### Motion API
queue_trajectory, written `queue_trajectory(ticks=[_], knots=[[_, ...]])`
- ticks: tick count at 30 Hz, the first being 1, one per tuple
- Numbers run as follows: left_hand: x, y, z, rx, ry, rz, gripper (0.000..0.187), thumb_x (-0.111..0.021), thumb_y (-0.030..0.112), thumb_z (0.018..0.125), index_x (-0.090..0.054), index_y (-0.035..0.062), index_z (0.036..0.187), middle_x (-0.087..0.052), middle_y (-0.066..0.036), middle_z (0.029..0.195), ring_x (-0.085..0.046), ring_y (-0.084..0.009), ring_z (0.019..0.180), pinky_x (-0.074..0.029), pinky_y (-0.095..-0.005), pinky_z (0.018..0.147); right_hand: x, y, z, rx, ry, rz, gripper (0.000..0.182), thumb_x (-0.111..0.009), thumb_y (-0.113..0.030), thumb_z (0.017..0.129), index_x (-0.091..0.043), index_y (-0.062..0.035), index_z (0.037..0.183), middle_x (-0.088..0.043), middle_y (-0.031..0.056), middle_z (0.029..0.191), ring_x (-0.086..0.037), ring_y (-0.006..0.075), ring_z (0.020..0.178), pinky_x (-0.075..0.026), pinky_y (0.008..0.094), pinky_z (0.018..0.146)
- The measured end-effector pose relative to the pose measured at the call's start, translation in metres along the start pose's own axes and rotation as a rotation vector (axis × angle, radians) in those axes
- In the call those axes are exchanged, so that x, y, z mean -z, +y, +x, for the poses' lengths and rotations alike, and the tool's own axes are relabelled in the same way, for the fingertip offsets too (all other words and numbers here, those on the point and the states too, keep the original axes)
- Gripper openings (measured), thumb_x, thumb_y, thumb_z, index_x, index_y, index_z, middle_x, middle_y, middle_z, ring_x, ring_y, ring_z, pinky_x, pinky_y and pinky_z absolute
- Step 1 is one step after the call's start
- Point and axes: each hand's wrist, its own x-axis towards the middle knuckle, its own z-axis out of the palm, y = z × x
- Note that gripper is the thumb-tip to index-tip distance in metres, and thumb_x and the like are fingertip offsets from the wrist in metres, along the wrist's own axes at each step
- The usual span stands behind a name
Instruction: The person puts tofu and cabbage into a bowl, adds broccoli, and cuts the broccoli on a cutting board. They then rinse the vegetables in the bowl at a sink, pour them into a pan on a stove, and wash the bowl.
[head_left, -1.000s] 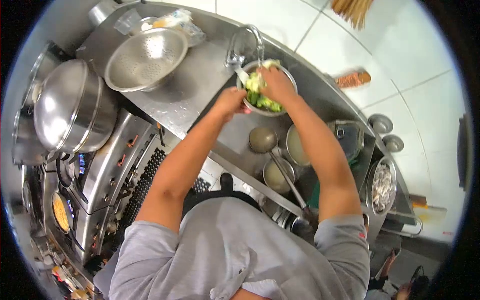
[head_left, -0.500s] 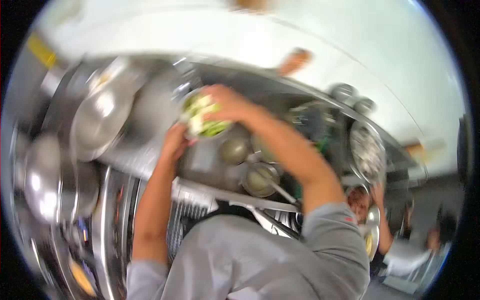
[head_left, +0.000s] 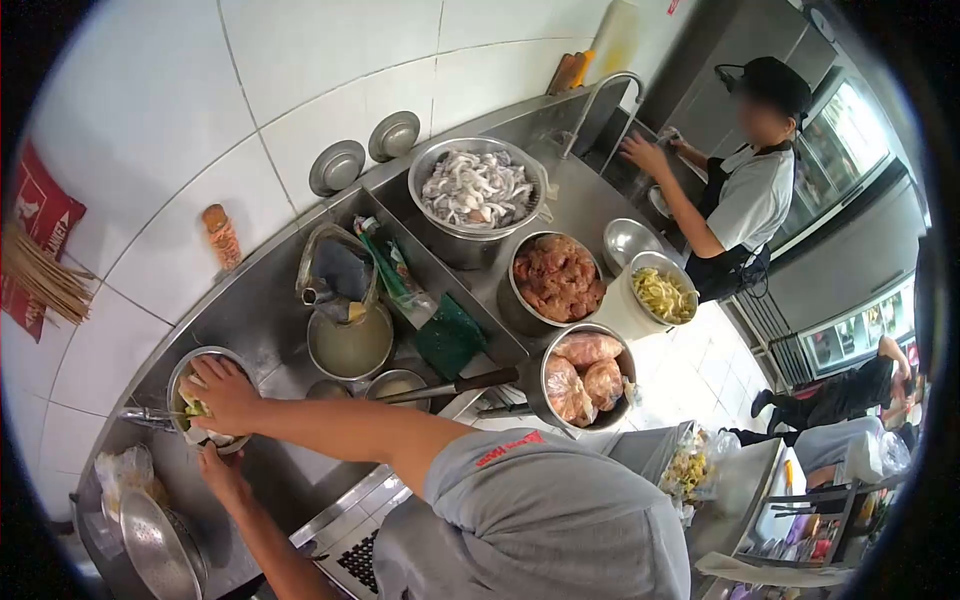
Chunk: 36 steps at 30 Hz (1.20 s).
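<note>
Head view: at nine o'clock, the right hand (head_left: pixel 225 393) lies spread over leafy greens (head_left: pixel 192 410) in a steel bowl (head_left: pixel 180 375) on the worktop (head_left: pixel 585 205). The left hand (head_left: pixel 222 472) grips the bowl's near rim. Greens sit inside, seemingly mid-rinse, draining not yet done; meat bowl (head_left: pixel 558 278) at two o'clock.

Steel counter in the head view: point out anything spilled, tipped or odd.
Nothing stands out. The right hand presses greens into the small bowl, the left hand steadies it from below, and the meat bowl and squid pot sit upright, no spills visible.
</note>
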Motion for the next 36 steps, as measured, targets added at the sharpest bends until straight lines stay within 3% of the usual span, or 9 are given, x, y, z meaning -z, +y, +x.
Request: queue_trajectory(ticks=[5,8,11,12,14,22,28,31,36], knots=[[-0.024,0.052,-0.036,-0.021,0.019,0.304,0.03,-0.059,0.016,0.081,-0.054,0.0029,0.107,-0.058,-0.011,0.096,-0.06,-0.0245,0.087,-0.051,-0.0367,0.068,-0.024,0.002,-0.016,-0.173,0.152,0.18,0.072,-0.063,-0.041,0.076,-0.038,-0.0068,0.135,-0.034,0.0205,0.137,-0.03,0.0374,0.128,-0.022,0.0483,0.106],[-0.024,0.058,-0.042,-0.975,-0.149,1.467,0.064,-0.077,0.001,0.05,-0.058,0.0049,0.111,-0.06,-0.015,0.106,-0.061,-0.033,0.087,-0.051,-0.038,0.072,-0.058,0.011,-0.021,-0.158,0.342,0.364,0.066,-0.066,-0.031,0.077,-0.041,-0.0007,0.13,-0.047,0.0225,0.125,-0.041,0.0374,0.121,-0.03,0.0427,0.104],[-0.044,0.066,-0.056,-0.737,-0.014,1.362,0.021,-0.054,0.016,0.083,-0.06,-0.0037,0.088,-0.059,-0.023,0.085,-0.059,-0.0383,0.078,-0.045,-0.0467,0.064,-0.049,-0.001,-0.028,-0.225,0.347,0.542,0.056,-0.059,-0.024,0.083,-0.04,0.0016,0.129,-0.046,0.0226,0.127,-0.043,0.0381,0.117,-0.031,0.0428,0.101],[-0.054,0.063,-0.055,-0.407,0.112,1.059,0.021,-0.054,0.016,0.082,-0.057,-0.0035,0.079,-0.058,-0.023,0.083,-0.057,-0.0409,0.077,-0.044,-0.0486,0.064,-0.044,0.001,-0.028,-0.202,0.295,0.586,0.055,-0.056,-0.02,0.085,-0.037,0.0015,0.132,-0.046,0.0229,0.126,-0.042,0.037,0.119,-0.029,0.0421,0.102],[-0.068,0.072,-0.067,-0.649,0.09,1.149,0.021,-0.053,0.017,0.084,-0.056,-0.0026,0.077,-0.057,-0.023,0.084,-0.055,-0.0437,0.078,-0.045,-0.0491,0.066,-0.062,0.012,-0.036,-0.208,0.342,0.472,0.057,-0.054,-0.017,0.087,-0.032,-0.0028,0.137,-0.041,0.0217,0.127,-0.035,0.0369,0.121,-0.025,0.0425,0.103],[-0.1,0.085,-0.081,-0.673,0.073,1.345,0.016,-0.054,0.014,0.081,-0.058,-0.0012,0.083,-0.058,-0.024,0.09,-0.057,-0.0429,0.08,-0.047,-0.0479,0.069,-0.046,0.002,-0.039,-0.312,0.437,0.805,0.056,-0.046,-0.01,0.087,-0.025,-0.0029,0.139,-0.029,0.022,0.138,-0.026,0.0379,0.128,-0.019,0.0427,0.107],[-0.124,0.087,-0.085,-0.884,0.12,1.55,0.027,-0.054,0.028,0.085,-0.06,0.0014,0.082,-0.055,-0.02,0.092,-0.062,-0.0375,0.056,-0.053,-0.0401,0.048,-0.035,0.002,-0.034,-0.384,0.513,1.027,0.057,-0.039,-0.005,0.085,-0.022,-0.0013,0.14,-0.022,0.0222,0.142,-0.023,0.0386,0.131,-0.018,0.0431,0.109],[-0.137,0.095,-0.094,-0.64,0.061,1.595,0.018,-0.057,0.019,0.082,-0.059,0.0021,0.087,-0.056,-0.025,0.106,-0.063,-0.0392,0.073,-0.053,-0.044,0.06,-0.003,-0.006,-0.035,-0.343,0.532,0.899,0.057,-0.038,-0.004,0.086,-0.022,-0.0012,0.14,-0.021,0.0219,0.142,-0.022,0.0378,0.132,-0.017,0.0428,0.11],[-0.137,0.081,-0.101,-0.798,0.111,1.533,0.02,-0.056,0.022,0.083,-0.059,0.0027,0.084,-0.054,-0.028,0.108,-0.064,-0.0387,0.067,-0.054,-0.0409,0.056,-0.032,0.026,-0.043,-0.301,0.486,1.017,0.05,-0.044,-0.017,0.094,-0.02,-0.0148,0.138,-0.046,0.0087,0.117,-0.05,0.0205,0.106,-0.044,0.0346,0.092]])
